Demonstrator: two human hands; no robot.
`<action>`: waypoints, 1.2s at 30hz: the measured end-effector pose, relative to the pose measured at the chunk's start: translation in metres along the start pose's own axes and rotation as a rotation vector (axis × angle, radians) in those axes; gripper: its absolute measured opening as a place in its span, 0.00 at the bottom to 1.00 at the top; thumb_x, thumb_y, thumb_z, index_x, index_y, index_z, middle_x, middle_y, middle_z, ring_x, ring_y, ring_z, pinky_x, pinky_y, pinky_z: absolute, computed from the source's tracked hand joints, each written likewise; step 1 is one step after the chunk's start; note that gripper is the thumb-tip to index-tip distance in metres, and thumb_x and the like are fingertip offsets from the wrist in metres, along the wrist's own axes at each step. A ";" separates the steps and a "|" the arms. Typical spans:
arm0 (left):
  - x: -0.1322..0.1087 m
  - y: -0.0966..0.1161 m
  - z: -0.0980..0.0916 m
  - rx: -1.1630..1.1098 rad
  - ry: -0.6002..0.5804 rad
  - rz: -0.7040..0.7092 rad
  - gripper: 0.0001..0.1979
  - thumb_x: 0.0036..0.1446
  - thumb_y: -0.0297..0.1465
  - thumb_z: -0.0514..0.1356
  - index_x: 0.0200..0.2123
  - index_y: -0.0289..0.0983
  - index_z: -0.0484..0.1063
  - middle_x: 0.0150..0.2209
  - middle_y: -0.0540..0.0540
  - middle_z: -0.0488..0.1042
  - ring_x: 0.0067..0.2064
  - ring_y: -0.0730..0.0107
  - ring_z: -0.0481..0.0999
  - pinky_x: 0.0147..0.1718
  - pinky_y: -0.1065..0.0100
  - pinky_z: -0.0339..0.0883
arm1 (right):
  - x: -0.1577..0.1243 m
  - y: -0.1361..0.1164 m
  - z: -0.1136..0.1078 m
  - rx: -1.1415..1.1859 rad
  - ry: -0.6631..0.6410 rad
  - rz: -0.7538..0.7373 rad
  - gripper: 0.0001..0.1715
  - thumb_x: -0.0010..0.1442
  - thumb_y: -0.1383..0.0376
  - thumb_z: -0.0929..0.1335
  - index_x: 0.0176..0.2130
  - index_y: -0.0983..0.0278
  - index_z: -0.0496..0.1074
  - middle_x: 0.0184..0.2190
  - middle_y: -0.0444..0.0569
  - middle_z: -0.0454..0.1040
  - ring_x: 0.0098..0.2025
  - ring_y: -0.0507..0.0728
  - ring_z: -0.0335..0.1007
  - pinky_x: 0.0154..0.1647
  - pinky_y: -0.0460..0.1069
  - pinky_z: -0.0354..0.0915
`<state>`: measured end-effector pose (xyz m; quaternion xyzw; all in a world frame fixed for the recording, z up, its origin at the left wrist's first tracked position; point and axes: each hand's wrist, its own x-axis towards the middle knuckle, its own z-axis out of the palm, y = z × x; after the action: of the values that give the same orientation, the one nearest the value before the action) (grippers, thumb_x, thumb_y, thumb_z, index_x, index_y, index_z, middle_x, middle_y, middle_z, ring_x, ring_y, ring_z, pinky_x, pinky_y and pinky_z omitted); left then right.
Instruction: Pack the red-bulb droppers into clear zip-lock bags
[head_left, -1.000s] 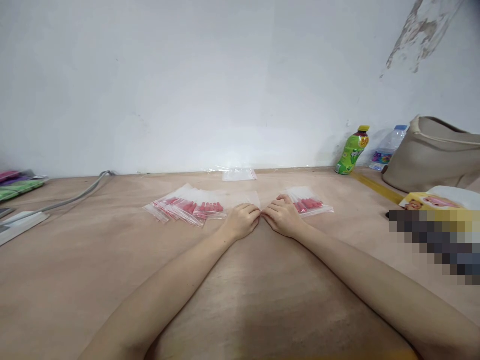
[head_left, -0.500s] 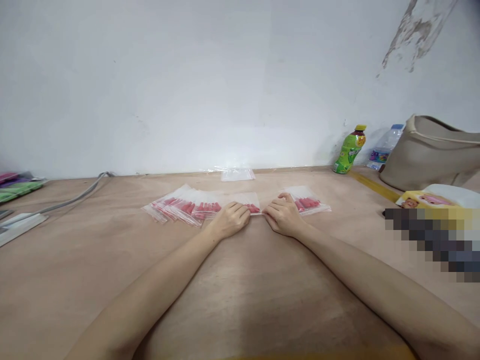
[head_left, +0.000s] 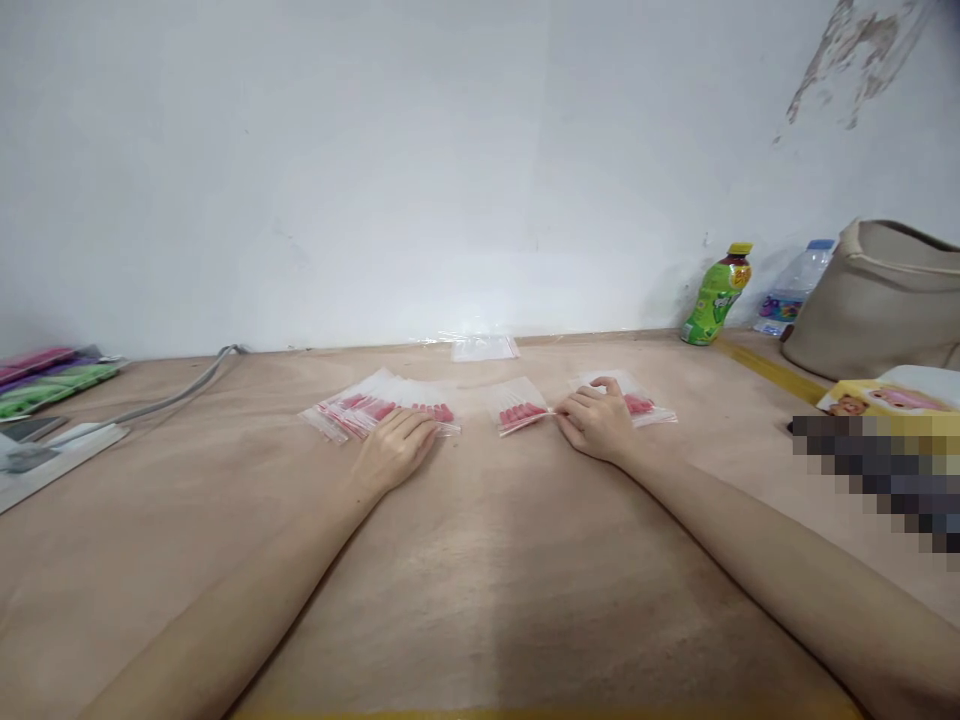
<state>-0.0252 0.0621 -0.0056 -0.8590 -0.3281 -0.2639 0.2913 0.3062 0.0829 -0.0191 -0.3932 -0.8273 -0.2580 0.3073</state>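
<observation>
A clear zip bag with red pieces inside (head_left: 519, 408) lies at the middle, its right corner pinched by my right hand (head_left: 596, 420). My left hand (head_left: 397, 447) rests at the front edge of a fanned pile of similar bags (head_left: 360, 403); its fingers are bent together, and whether they grip a bag is hidden. Behind my right hand are more bags with red contents (head_left: 645, 402), partly covered by the fingers.
Flat empty bags (head_left: 485, 348) lie by the wall. At the right are a green bottle (head_left: 718, 298), a clear bottle (head_left: 795, 290), a beige bag (head_left: 877, 300) and a yellow package (head_left: 892, 400). A grey cable (head_left: 180, 393) and colourful packs (head_left: 56, 380) are at the left.
My left hand has let go of the middle bag and moved left to the fanned pile. My right hand still holds the bag's corner. The view has shifted slightly.
</observation>
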 end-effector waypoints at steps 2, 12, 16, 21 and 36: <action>0.004 0.005 0.000 -0.008 -0.012 -0.040 0.11 0.59 0.34 0.52 0.42 0.35 0.69 0.42 0.41 0.73 0.46 0.59 0.70 0.46 0.58 0.64 | 0.003 -0.006 -0.001 -0.005 -0.022 -0.019 0.08 0.54 0.67 0.63 0.34 0.64 0.71 0.33 0.48 0.74 0.35 0.55 0.66 0.43 0.54 0.48; 0.014 0.014 0.007 -0.134 -0.223 -0.176 0.17 0.58 0.37 0.51 0.47 0.37 0.68 0.47 0.40 0.71 0.48 0.57 0.70 0.54 0.47 0.49 | 0.013 -0.003 0.012 0.086 -0.003 -0.165 0.15 0.55 0.78 0.58 0.35 0.65 0.70 0.39 0.51 0.74 0.37 0.53 0.67 0.41 0.49 0.58; 0.021 0.029 0.013 -0.195 -0.233 -0.157 0.18 0.58 0.35 0.51 0.49 0.34 0.67 0.49 0.38 0.69 0.51 0.57 0.67 0.51 0.53 0.58 | -0.004 0.028 -0.005 0.110 0.078 0.024 0.13 0.53 0.75 0.60 0.37 0.65 0.68 0.41 0.55 0.73 0.43 0.57 0.67 0.44 0.53 0.61; 0.039 0.052 0.023 -0.292 -0.244 -0.119 0.17 0.59 0.33 0.52 0.49 0.35 0.68 0.51 0.39 0.66 0.52 0.58 0.66 0.50 0.57 0.60 | -0.049 0.070 -0.031 0.129 0.065 0.251 0.11 0.53 0.71 0.59 0.34 0.63 0.69 0.39 0.53 0.73 0.39 0.57 0.69 0.39 0.52 0.63; 0.038 0.053 0.027 -0.456 -0.195 -0.250 0.15 0.61 0.32 0.49 0.50 0.39 0.67 0.50 0.45 0.68 0.50 0.63 0.68 0.50 0.61 0.62 | 0.024 -0.038 -0.003 0.194 -0.184 -0.089 0.15 0.53 0.62 0.65 0.42 0.62 0.69 0.41 0.51 0.70 0.39 0.56 0.65 0.41 0.52 0.54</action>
<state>0.0445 0.0634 -0.0168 -0.8767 -0.3901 -0.2807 0.0228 0.2645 0.0714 -0.0067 -0.3465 -0.8897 -0.1533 0.2548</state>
